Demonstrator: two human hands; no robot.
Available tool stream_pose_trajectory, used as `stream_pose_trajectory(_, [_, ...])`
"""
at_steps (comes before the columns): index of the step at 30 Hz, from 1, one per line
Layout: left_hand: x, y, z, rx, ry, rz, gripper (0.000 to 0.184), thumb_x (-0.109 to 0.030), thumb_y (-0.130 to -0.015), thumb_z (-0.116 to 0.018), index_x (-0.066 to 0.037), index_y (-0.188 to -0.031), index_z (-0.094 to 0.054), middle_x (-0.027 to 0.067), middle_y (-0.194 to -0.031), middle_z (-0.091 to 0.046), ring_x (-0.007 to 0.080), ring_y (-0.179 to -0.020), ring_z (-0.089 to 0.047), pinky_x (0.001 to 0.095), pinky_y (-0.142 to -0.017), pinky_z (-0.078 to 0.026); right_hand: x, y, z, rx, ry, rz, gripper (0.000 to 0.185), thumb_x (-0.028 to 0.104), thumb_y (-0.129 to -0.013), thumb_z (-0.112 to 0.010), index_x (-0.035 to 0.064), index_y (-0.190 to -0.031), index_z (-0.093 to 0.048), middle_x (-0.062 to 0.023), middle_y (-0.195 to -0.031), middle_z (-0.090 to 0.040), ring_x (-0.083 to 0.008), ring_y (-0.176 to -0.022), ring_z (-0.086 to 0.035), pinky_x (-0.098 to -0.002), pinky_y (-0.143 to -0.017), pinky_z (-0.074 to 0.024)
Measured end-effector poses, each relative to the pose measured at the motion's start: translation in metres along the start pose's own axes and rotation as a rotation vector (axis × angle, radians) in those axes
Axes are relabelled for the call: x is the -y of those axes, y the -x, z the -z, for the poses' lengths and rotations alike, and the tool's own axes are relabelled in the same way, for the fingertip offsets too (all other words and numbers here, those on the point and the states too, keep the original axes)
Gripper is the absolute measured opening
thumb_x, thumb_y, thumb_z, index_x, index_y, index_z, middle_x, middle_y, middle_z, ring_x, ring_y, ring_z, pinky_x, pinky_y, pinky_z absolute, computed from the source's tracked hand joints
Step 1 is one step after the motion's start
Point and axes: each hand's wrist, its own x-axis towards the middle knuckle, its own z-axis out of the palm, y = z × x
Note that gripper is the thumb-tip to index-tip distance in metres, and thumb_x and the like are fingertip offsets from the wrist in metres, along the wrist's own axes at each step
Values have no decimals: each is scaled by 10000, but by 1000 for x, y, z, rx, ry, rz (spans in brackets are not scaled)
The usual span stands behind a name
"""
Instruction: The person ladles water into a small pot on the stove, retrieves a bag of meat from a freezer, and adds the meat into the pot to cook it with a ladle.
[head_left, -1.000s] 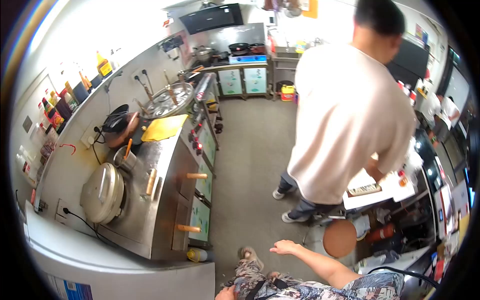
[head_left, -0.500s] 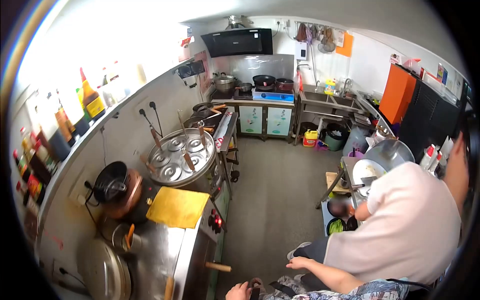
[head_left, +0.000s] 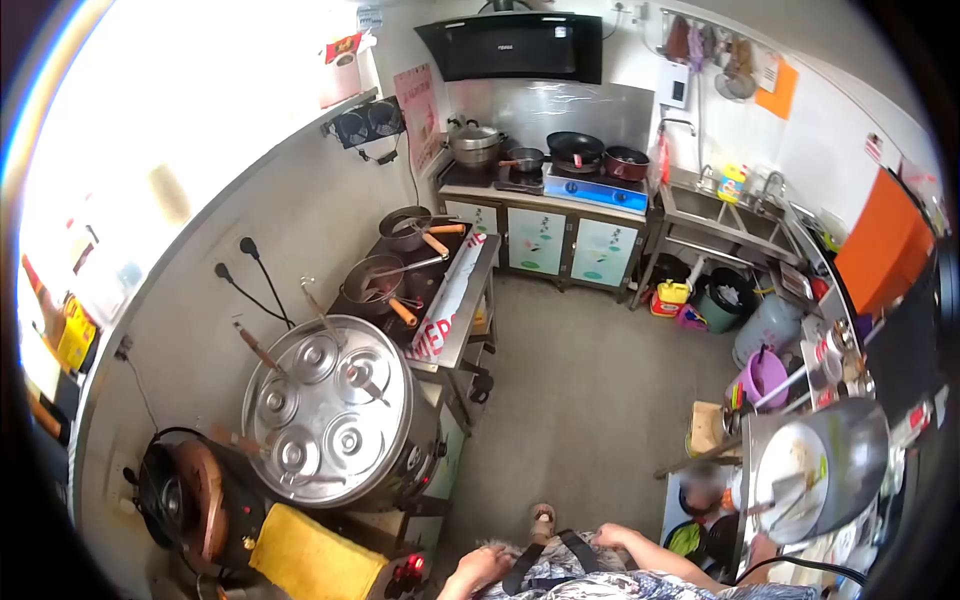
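Observation:
My left hand (head_left: 482,566) hangs low at the bottom of the head view, in front of my patterned clothing (head_left: 650,580), with its fingers loosely bent. My right hand (head_left: 616,537) is a little further right, also close to the clothing, its fingers relaxed. Nothing shows in either hand. Black straps (head_left: 578,548) run down the clothing between them, and a sandalled foot (head_left: 542,522) stands on the floor just beyond. Left of my left hand, a folded yellow cloth (head_left: 318,555) lies beside a large round steamer (head_left: 350,410) with several small lids.
Pans (head_left: 375,280) with wooden handles rest on the left side counter. A stove (head_left: 600,190) and sink (head_left: 700,205) line the back. On the right are a large metal wok (head_left: 855,470), a purple bucket (head_left: 765,375) and a grey gas cylinder (head_left: 770,325). Grey floor (head_left: 560,400) runs between.
The view has swung forward and left. The person in a pale top, bent over at the right, is no longer visible there. My right hand has drawn in from reaching out to beside my clothing.

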Motion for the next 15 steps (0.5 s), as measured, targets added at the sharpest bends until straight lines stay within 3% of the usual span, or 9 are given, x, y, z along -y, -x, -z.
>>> stream_pose_trajectory(1, [-3,-16,16,-31,75,15,477,-440,-929,-481,-85,-1226,-596,215,-1126,-643,373,-1079,-599,443,-916,-476,17,0,31,-85,-24,36,445,395,-869,-619,-19,-1026,-661,-178,-949,-691,-256,-751,-674,-390,-634,-533])
stream_pose_trajectory(2, [-13,-25,25,-39,122,27,496,-456,-926,-482,-81,-1229,-597,218,-1161,-628,377,-1094,-592,443,-930,-467,17,-7,51,-105,82,116,478,408,-880,-602,-8,-1113,-629,-185,-958,-689,-266,-754,-676,-393,-645,-535])
stream_pose_trajectory(3, [-4,-47,32,5,181,108,511,-475,-915,-497,-85,-1229,-601,217,-1186,-616,373,-1116,-580,435,-945,-459,47,1,94,-63,89,20,488,412,-887,-589,17,-1172,-615,-186,-1006,-682,-256,-839,-673,-402,-693,-535])
stream_pose_trajectory(6, [-4,-87,53,-44,228,121,552,-486,-916,-516,-61,-1264,-579,219,-1225,-600,364,-1165,-558,413,-983,-440,77,-23,148,-111,212,101,497,416,-895,-571,52,-1232,-594,-160,-1093,-669,-255,-937,-655,-415,-739,-535])
stream_pose_trajectory(8, [9,-131,50,-100,371,9,588,-486,-923,-529,-32,-1297,-550,220,-1250,-590,361,-1208,-533,388,-1015,-419,105,-24,184,180,124,175,480,402,-910,-550,84,-1270,-576,-130,-1169,-649,-265,-1001,-635,-424,-796,-531])
stream_pose_trajectory(11, [14,-200,93,45,578,179,611,-472,-913,-569,-23,-1324,-526,211,-1334,-537,328,-1275,-483,360,-1057,-372,119,-79,223,347,238,62,442,362,-920,-545,113,-1285,-572,-105,-1198,-639,-276,-1028,-624,-431,-847,-519])
stream_pose_trajectory(12, [9,-216,106,66,638,191,617,-470,-909,-577,-25,-1333,-519,206,-1371,-506,320,-1293,-465,360,-1057,-371,128,-89,245,415,257,4,391,275,-911,-539,122,-1269,-587,-111,-1222,-632,-292,-1078,-615,-425,-883,-508])
stream_pose_trajectory(13, [16,-249,109,38,624,169,612,-489,-900,-582,-59,-1334,-533,202,-1365,-513,325,-1286,-472,377,-1041,-391,134,-98,273,415,285,-5,391,275,-911,-539,122,-1269,-587,-111,-1222,-632,-292,-1078,-615,-425,-883,-508])
stream_pose_trajectory(15, [22,-299,131,-16,598,152,619,-496,-888,-588,-101,-1358,-516,198,-1369,-509,334,-1272,-482,393,-1040,-393,151,-113,334,2,613,163,382,247,-891,-532,101,-1237,-607,-134,-1229,-627,-330,-1116,-603,-431,-901,-502])
